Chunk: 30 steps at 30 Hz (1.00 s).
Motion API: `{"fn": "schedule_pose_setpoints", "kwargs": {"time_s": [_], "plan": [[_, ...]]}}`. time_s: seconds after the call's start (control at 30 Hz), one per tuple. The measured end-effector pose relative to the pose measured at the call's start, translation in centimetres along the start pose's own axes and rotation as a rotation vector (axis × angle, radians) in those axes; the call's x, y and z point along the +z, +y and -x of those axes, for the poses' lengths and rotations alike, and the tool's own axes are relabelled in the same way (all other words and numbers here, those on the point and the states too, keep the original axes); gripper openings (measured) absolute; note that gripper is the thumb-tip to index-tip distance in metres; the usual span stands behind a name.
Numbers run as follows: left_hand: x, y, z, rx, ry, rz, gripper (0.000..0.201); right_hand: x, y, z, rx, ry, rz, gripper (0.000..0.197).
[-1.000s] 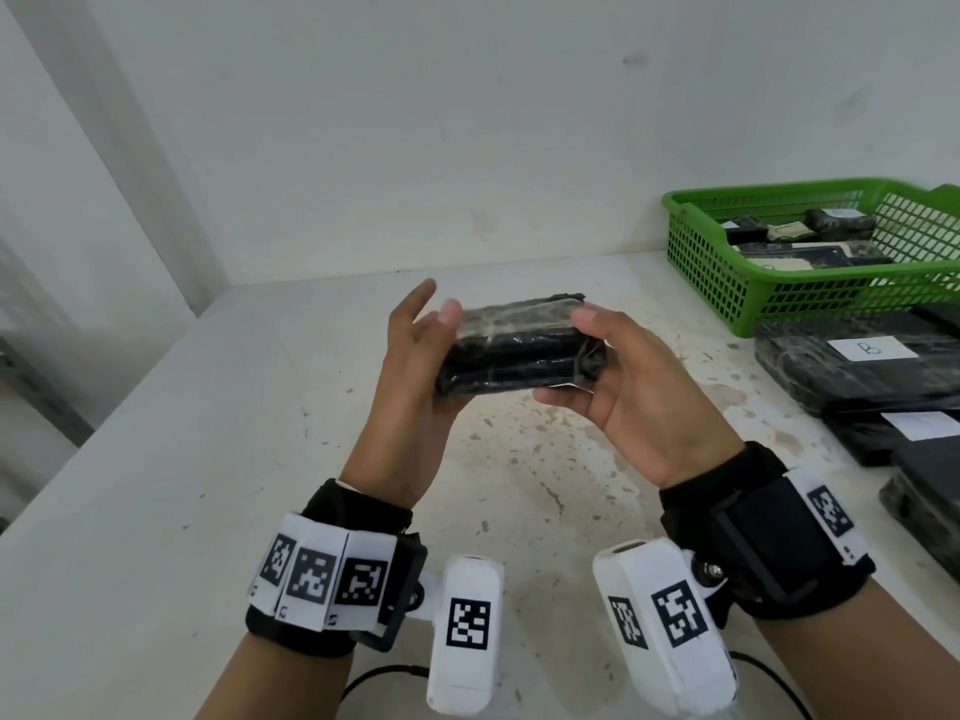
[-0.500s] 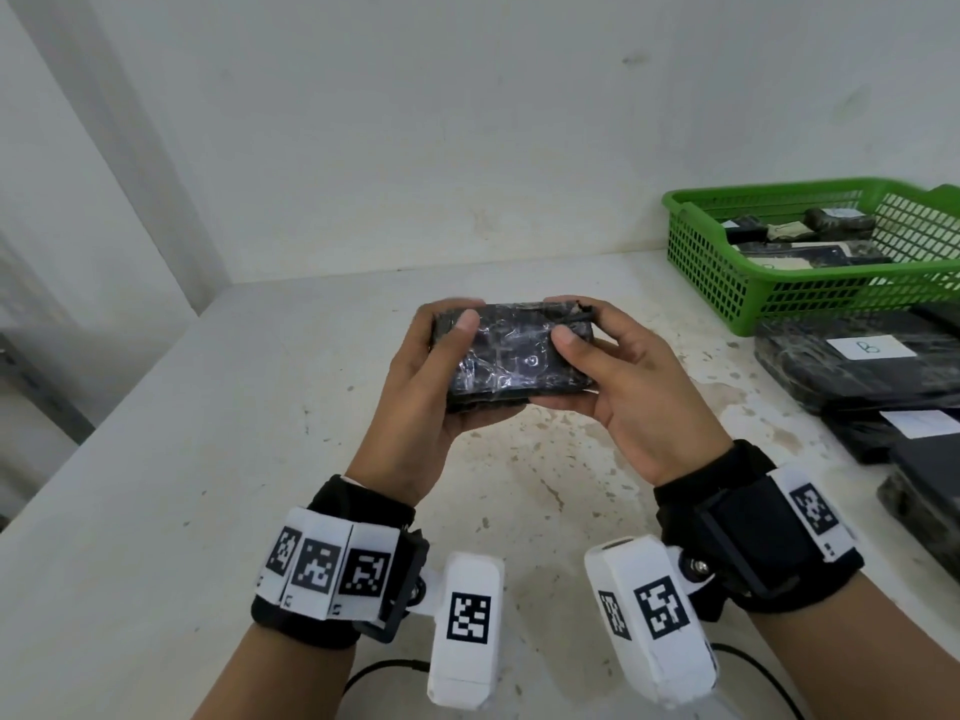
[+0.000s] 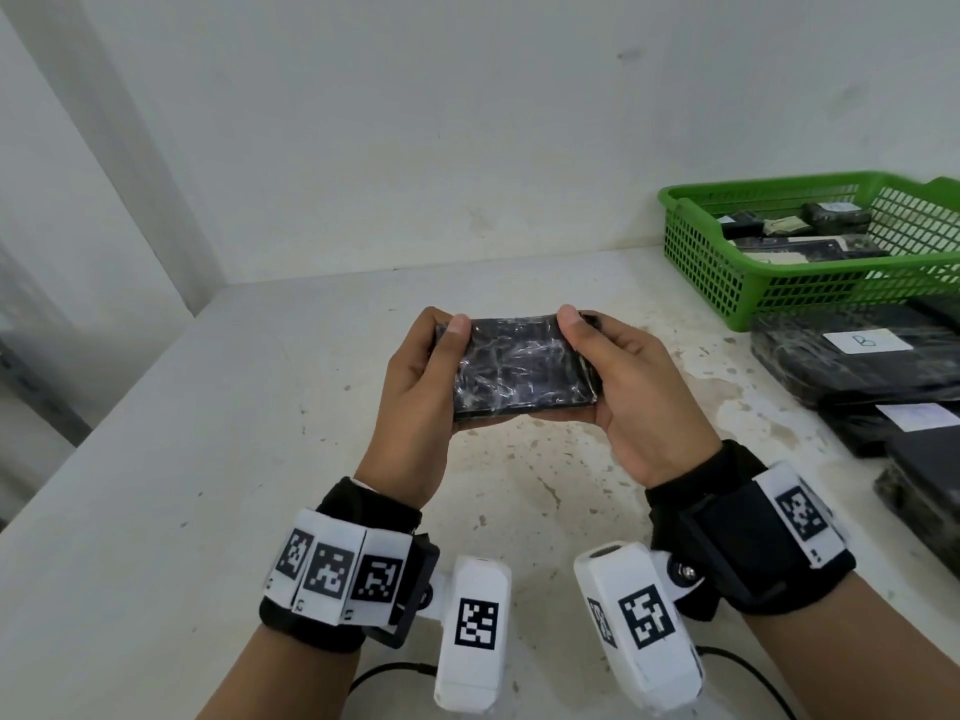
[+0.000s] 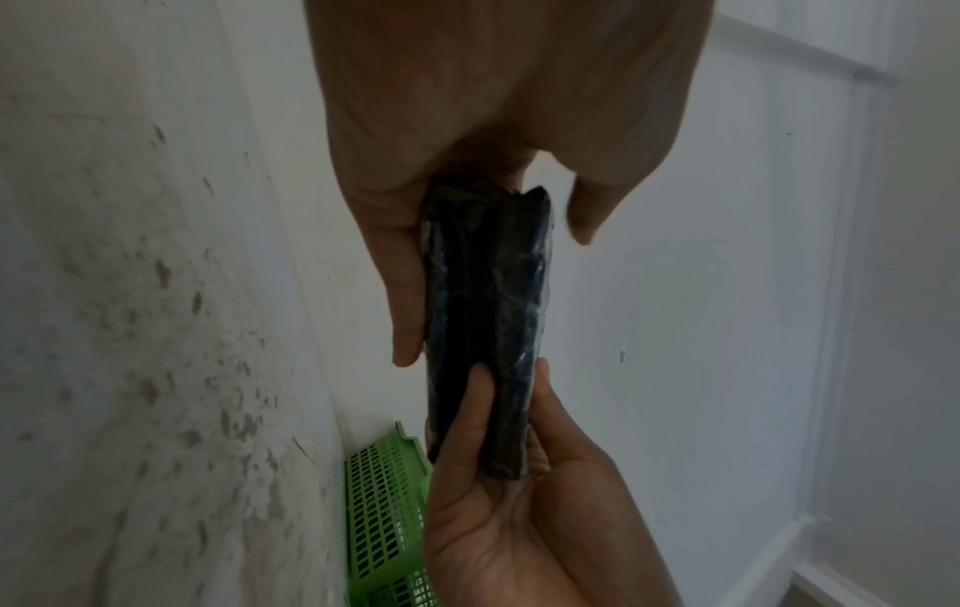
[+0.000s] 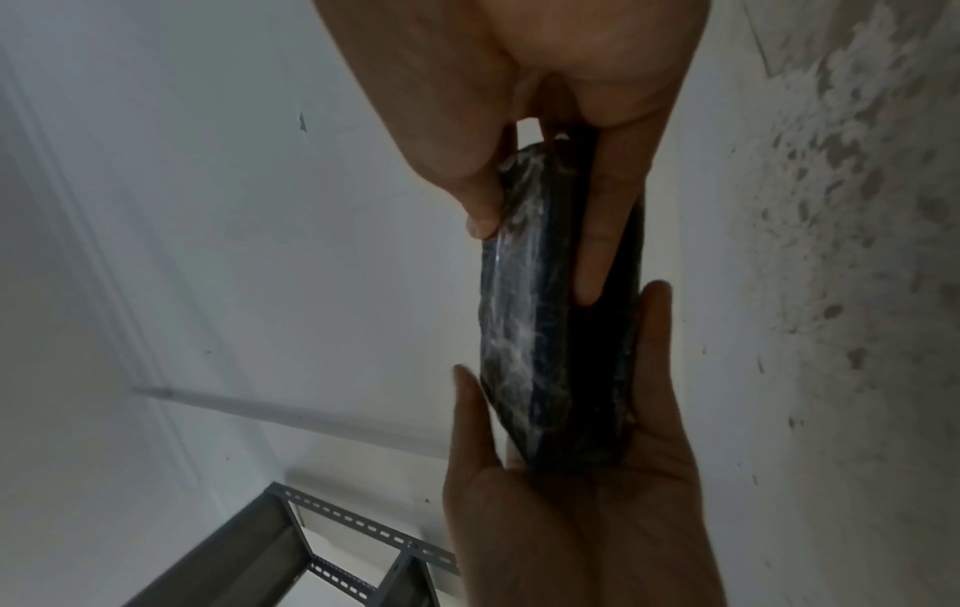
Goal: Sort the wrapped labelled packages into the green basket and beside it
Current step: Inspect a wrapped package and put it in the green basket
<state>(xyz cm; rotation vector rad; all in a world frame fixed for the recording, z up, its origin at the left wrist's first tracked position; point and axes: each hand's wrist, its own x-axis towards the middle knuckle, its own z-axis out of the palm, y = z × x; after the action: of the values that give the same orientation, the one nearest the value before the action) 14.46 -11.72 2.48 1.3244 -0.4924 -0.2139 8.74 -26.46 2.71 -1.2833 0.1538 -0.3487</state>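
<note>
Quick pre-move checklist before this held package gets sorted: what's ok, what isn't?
1. Grip: left hand and right hand both hold the black wrapped package by its ends: ok.
2. Package off the table: ok.
3. Label readable on the face that shows: none visible: not ok.
4. Green basket has room: partly filled, space left near its front: ok.
5. Beside-basket pile: package labelled B lies there: ok.
6. Which destination fits: cannot tell.
</note>
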Motion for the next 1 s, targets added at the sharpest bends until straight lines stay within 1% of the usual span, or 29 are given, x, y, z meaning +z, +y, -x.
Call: {"fn": "schedule_pose_setpoints", "kwargs": {"time_s": [0.07,0.1,0.13,0.2,0.23,0.33,0.4,0.43,0.47,0.57,0.6,0.67,0.83,0.9,1.0], "plan": [[-0.08,-0.09,-0.13,0.013,0.013,-0.009,0.024,0.14,-0.19,0.12,0.016,-0.032,0.040,0.045],[-0.13,-0.04,-0.12,0.011,0.010,-0.009,0.024,0.17,-0.15,0.12,0.017,-0.029,0.046,0.049],[-0.12,0.04,-0.09,0.002,-0.001,-0.009,0.024,0.19,-0.12,0.11,0.006,-0.010,0.037,0.045],[-0.01,0.16,0.05,-0.027,-0.038,0.003,0.023,0.09,0.05,0.08,-0.023,0.051,0.007,0.028],[0.15,0.22,0.15,-0.039,-0.054,0.011,0.022,0.02,0.11,0.03,-0.030,0.078,-0.002,0.025],[0.46,-0.02,0.31,-0.010,-0.039,0.005,0.018,0.06,0.08,-0.02,-0.018,0.083,-0.022,0.024],[0.53,-0.25,0.28,0.009,-0.021,-0.010,0.014,0.24,-0.09,0.09,0.005,0.054,0.001,0.032],[0.56,-0.27,0.29,0.004,-0.017,-0.003,0.014,0.27,-0.11,0.16,0.012,0.044,0.019,0.039],[0.53,-0.26,0.27,-0.010,-0.018,0.015,0.014,0.28,-0.06,0.17,0.011,0.043,0.027,0.041],[0.17,-0.09,0.20,-0.065,-0.073,0.064,0.017,0.10,0.08,0.13,-0.024,0.095,-0.007,0.023],[0.05,-0.08,0.19,-0.085,-0.100,0.069,0.019,0.02,0.13,0.07,-0.024,0.110,-0.024,0.020],[-0.01,-0.16,0.20,-0.090,-0.121,0.053,0.022,-0.09,0.15,-0.02,-0.010,0.121,-0.041,0.020],[0.19,-0.47,0.12,-0.082,-0.096,0.054,0.016,-0.06,0.18,0.01,0.009,0.064,0.029,0.026],[-0.07,-0.48,-0.03,-0.099,-0.114,0.061,0.019,-0.05,0.34,0.04,-0.021,0.078,0.033,0.016],[-0.26,-0.60,-0.04,-0.120,-0.158,0.074,0.034,-0.17,0.46,-0.03,-0.041,0.099,-0.002,0.008]]}}
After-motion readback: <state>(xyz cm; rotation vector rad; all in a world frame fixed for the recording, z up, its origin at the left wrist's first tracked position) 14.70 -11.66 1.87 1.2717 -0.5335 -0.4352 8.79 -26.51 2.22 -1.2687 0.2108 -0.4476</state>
